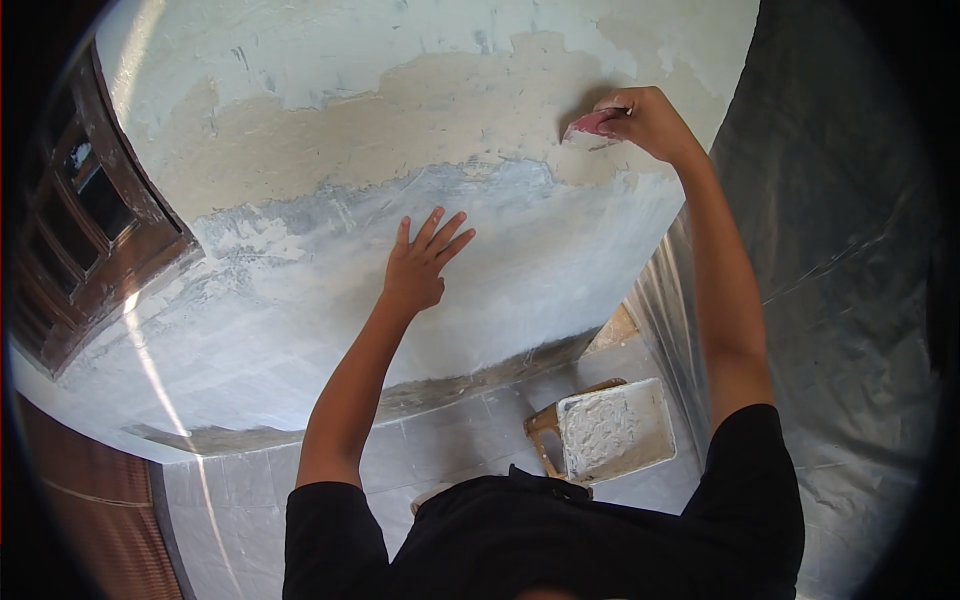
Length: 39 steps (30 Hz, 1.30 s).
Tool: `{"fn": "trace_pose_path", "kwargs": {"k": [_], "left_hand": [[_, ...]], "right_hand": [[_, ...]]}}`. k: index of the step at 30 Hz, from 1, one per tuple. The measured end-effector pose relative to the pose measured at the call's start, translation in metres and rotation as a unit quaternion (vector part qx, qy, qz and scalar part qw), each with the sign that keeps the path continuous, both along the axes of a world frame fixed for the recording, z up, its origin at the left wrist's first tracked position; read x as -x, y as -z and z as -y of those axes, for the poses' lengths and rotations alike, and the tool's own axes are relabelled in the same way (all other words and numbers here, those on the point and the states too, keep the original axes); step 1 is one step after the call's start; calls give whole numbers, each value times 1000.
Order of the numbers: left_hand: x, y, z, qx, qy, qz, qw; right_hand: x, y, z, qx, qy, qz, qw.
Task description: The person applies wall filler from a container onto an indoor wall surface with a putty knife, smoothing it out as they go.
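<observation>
In my right hand (645, 122) is a small reddish-pink scraper (592, 128), its blade smeared with white filler and pressed to the wall near the upper right. The fingers are closed round it. My left hand (420, 265) rests against the wall (480, 290) lower down and to the left, with fingers spread and nothing in them. The wall carries a beige patch (430, 110) between a pale coated area above and a whitish-grey skimmed area below. Beside the scraper the surface looks smooth and beige.
A white tub (665, 440) of thick white filler sits on a brown stool (545, 440) below. At left is a dark wooden window frame (130, 240). Plastic sheeting (840, 260) hangs along the right. Grey tiles (430, 450) cover the floor.
</observation>
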<state>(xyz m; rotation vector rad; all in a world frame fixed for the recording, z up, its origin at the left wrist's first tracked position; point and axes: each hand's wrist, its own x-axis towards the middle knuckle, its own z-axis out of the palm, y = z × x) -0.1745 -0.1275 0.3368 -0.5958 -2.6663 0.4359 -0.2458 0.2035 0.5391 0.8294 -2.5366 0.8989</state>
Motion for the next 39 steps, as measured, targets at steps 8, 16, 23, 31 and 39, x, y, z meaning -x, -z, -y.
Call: {"fn": "trace_pose_path", "kwargs": {"k": [8, 16, 23, 31, 39], "left_hand": [[0, -1, 2, 11, -13, 10, 1000], [6, 12, 6, -11, 25, -66, 997], [4, 8, 4, 14, 9, -44, 999], [1, 4, 0, 11, 7, -27, 1000], [6, 11, 4, 17, 12, -56, 998]], "right_hand": [[-2, 26, 12, -58, 4, -1, 998], [-4, -1, -18, 52, 18, 41, 998], [9, 20, -11, 26, 12, 55, 998], [13, 9, -43, 106, -12, 70, 992], [-17, 56, -14, 213, 27, 12, 977]]}}
